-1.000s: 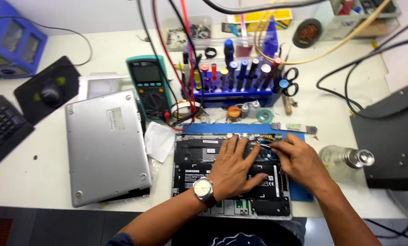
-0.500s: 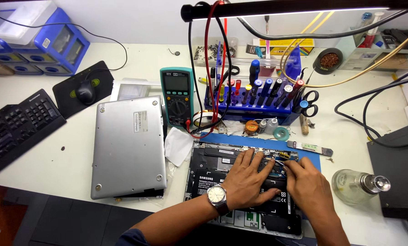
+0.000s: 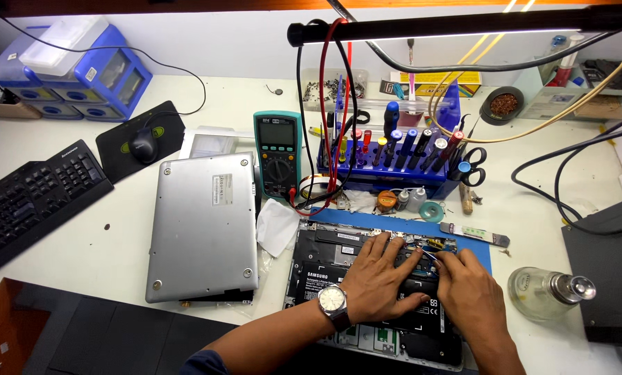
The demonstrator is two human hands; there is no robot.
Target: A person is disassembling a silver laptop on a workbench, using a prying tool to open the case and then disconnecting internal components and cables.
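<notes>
Head view, looking down on a white workbench (image 3: 575, 201). Opened laptop base (image 3: 325, 260), internals exposed, lies on a blue mat (image 3: 408, 226) near the bench's front edge, centre-right.

Left hand (image 3: 377, 278), wristwatch (image 3: 332, 300) on the wrist, lies flat on the laptop internals, fingers spread and pointing up toward the board edge. Right hand (image 3: 467, 292) sits just beside it, fingertips pinched on a thin metal tool (image 3: 430, 255) whose tip touches the upper board area. The two hands nearly touch at the fingers.

Left of the base: crumpled white cloth (image 3: 276, 226), then the silver laptop cover (image 3: 203, 226), close, little gap. Behind the base: green multimeter (image 3: 278, 154) with red and black leads, blue tool rack (image 3: 394, 163) full of screwdrivers, scissors (image 3: 472, 167). A flat pry tool (image 3: 474, 232) lies just past the mat's right corner.

Right side: glass bottle (image 3: 547, 292) near the right hand, dark box (image 3: 613, 278) at the bench's right edge. Open bench shows between mat and bottle. Far left: black keyboard (image 3: 37, 198), mouse (image 3: 144, 144) on its pad, blue drawer boxes (image 3: 75, 73). A lamp bar (image 3: 464, 24) crosses overhead.
</notes>
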